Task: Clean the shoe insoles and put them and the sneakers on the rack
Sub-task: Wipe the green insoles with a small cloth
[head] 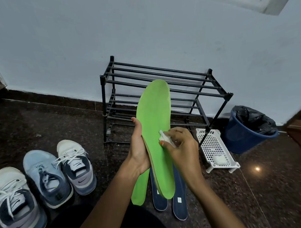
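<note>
Left hand (140, 150) has the green insole (155, 117) up off the floor, dead centre. Fingers and thumb are wrapped round its left edge, and the toe points to 12 o'clock. Right hand (180, 145) comes in on it from 4 o'clock, fingertips pinching a small white wipe (165, 138) and pressing it against the insole's middle. Down at 6 o'clock, under the held one, a second green insole (140, 190) lies on the dark floor (56, 121), with two dark blue insoles (180, 205) just beside it. Three sneakers (46, 177) sit in a row at 8 o'clock, toes pointing up-frame. The black rack (103, 99) stands against the wall (139, 33) at 12 o'clock, behind the insole. At 4 o'clock there's a white perforated tray (213, 145), and near it, at 3 o'clock, a blue bin (241, 137).
</note>
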`<state>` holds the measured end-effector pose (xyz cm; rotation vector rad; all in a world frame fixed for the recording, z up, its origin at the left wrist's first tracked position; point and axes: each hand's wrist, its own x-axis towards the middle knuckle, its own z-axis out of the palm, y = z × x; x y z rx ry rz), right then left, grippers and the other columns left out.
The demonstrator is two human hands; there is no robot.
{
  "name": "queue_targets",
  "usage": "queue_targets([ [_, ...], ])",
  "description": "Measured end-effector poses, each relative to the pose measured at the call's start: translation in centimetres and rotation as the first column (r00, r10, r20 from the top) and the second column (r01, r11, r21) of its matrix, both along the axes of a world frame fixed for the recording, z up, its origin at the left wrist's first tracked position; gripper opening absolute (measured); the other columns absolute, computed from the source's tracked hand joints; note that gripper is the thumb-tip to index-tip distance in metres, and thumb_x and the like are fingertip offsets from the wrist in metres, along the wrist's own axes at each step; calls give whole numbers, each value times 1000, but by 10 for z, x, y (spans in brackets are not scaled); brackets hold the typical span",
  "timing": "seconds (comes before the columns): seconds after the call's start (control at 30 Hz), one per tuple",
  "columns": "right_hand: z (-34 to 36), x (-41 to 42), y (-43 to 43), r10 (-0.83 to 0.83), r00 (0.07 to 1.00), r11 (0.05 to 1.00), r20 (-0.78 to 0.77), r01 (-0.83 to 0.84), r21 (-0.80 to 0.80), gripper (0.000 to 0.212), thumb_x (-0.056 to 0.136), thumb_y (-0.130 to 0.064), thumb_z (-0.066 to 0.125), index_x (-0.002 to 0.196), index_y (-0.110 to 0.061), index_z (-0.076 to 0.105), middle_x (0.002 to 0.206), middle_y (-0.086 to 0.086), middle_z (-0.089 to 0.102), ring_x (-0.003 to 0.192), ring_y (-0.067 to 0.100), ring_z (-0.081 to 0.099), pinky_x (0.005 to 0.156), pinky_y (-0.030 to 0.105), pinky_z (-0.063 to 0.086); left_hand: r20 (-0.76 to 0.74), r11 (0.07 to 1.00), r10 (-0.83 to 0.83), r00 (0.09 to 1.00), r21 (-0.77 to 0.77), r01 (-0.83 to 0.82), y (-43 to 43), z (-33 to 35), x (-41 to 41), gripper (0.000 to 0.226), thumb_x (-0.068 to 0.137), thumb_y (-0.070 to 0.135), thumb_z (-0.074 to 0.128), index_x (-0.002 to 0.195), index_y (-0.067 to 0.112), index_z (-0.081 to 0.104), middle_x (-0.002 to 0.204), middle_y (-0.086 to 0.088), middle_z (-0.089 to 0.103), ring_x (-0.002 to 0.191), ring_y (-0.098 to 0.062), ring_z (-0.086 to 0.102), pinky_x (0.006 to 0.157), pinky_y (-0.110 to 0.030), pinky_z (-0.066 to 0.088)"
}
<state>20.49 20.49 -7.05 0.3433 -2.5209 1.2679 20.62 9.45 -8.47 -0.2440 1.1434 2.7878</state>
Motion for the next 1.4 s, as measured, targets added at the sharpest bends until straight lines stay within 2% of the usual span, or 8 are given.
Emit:
queue_targets([
  [0.1, 0, 1, 1, 35, 999, 998, -38, -33, 48, 18, 77, -13, 71, 94, -12, 70, 90, -6, 59, 87, 14, 56, 73, 28, 49, -2, 1000, 13, 1000, -3, -13, 0, -1, 0, 81, 87, 71, 12, 106, 12, 65, 98, -13, 72, 88, -25, 70, 71, -36, 55],
  [0.27, 5, -7, 4, 52, 993, 996, -106, -45, 72, 10, 82, -4, 65, 91, -3, 70, 87, -1, 58, 74, -4, 53, 67, 3, 42, -5, 1000, -9, 1000, -24, 9, 1, -2, -1, 82, 86, 71, 11, 111, 12, 64, 100, -13, 72, 88, -26, 69, 77, -39, 55],
  [0.43, 1, -9, 1, 91, 991, 987, -94, -77, 143, 7, 81, -5, 66, 85, -1, 69, 83, 6, 60, 76, 16, 57, 69, 27, 50, -11, 1000, 12, 1000, -6, -12, -1, -2, -1, 81, 88, 69, 12, 109, 12, 64, 101, -13, 72, 90, -25, 69, 76, -37, 55],
  [0.6, -4, 1, 2, 147, 985, 978, -92, -131, 163, 3, 80, -3, 67, 80, -2, 69, 79, 8, 59, 73, 18, 57, 65, 27, 49, -14, 1000, 22, 1000, 4, -22, 0, -3, -3, 79, 89, 68, 12, 106, 12, 65, 97, -11, 73, 86, -24, 70, 74, -35, 54],
  [0.83, 6, -13, 4, 59, 986, 984, -156, -31, 176, 8, 82, 1, 63, 87, 2, 69, 79, 3, 54, 70, 12, 51, 62, 3, 38, -21, 1000, -19, 1000, -14, 19, 2, -3, -2, 80, 89, 67, 8, 105, 15, 66, 99, -10, 73, 88, -24, 70, 78, -39, 55],
  [1.03, -4, 6, 2, 164, 976, 966, -143, -129, 223, 7, 80, 1, 65, 85, 2, 70, 80, 10, 58, 70, 15, 53, 66, 7, 38, -10, 1000, 5, 1000, 11, -5, -1, -3, -2, 81, 89, 68, 10, 103, 12, 66, 96, -12, 73, 84, -24, 70, 73, -35, 57],
  [1.33, 7, -12, 3, 72, 981, 971, -182, -27, 238, 10, 83, 0, 62, 89, 3, 69, 78, 3, 49, 74, 23, 54, 63, 23, 37, -14, 999, -38, 999, 20, 38, 2, -2, 0, 83, 88, 69, 10, 98, 15, 72, 100, -13, 72, 88, -27, 68, 84, -43, 50],
  [1.4, 4, -3, 0, 132, 976, 965, -170, -87, 249, 10, 83, 0, 62, 90, 3, 69, 78, 3, 50, 73, 22, 53, 62, 18, 37, -10, 999, -20, 1000, 27, 20, 0, -3, 0, 82, 88, 68, 10, 103, 13, 68, 101, -13, 72, 90, -26, 69, 81, -40, 53],
])
